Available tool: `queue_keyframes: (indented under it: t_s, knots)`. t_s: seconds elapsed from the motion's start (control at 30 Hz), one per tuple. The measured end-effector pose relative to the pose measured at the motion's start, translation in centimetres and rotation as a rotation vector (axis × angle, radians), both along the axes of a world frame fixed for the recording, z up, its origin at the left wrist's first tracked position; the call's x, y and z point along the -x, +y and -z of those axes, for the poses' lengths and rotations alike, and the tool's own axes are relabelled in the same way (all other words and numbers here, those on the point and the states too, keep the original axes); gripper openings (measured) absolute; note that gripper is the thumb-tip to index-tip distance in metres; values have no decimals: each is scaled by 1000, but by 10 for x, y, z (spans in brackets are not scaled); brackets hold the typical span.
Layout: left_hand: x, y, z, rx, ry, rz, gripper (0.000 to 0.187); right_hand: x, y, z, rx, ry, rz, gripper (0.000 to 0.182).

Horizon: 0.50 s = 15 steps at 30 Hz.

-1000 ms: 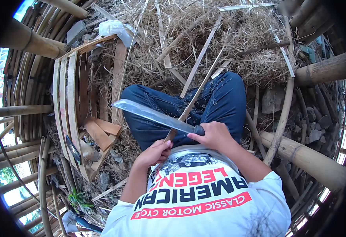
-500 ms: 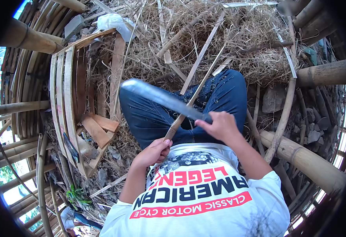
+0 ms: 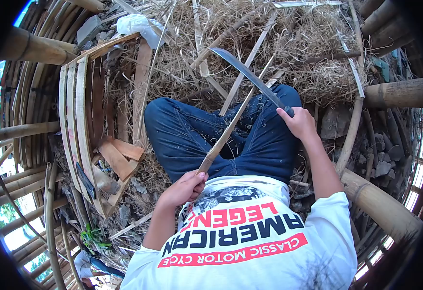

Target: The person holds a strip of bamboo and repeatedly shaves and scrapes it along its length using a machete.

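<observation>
Here, left hand (image 3: pixel 182 190) has fingers tight round wood strip (image 3: pixel 228 131), likely for steadiness; strip slants over lap (image 3: pixel 177 137), past far edge. Right hand (image 3: pixel 299 124) grasps long knife (image 3: pixel 264 89) by handle (image 3: pixel 289 112), likely for safety.

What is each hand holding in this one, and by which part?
The right hand grips the long knife by its dark handle; the left hand holds the thin strip near its body-side end.

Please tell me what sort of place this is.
Probably a makeshift bamboo-working spot: bamboo poles line both sides, curly shavings lie heaped ahead, and the right hand holds a machete.
</observation>
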<state>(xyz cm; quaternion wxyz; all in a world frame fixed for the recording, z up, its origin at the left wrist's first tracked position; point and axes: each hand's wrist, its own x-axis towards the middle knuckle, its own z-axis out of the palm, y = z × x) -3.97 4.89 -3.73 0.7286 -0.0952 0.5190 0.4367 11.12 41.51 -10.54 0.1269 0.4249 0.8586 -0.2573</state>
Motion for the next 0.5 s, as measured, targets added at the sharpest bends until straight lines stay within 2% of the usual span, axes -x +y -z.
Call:
queue_keyframes:
  t_s: [0.2,0.3,0.37,0.5]
  knots:
    - [4,4,-2,4,70,85,23,-1,-52,-25,211,153,38,58]
    - [0,7,-1,55,104,88,22,-2,-87,-27,139,147,-126,39]
    - [-2,6,2,42,124,104,21,2,-106,-38,197,159,-247,26]
    - [-5,10,-1,-17,173,155,21,8,-122,-36,255,152,-374,22]
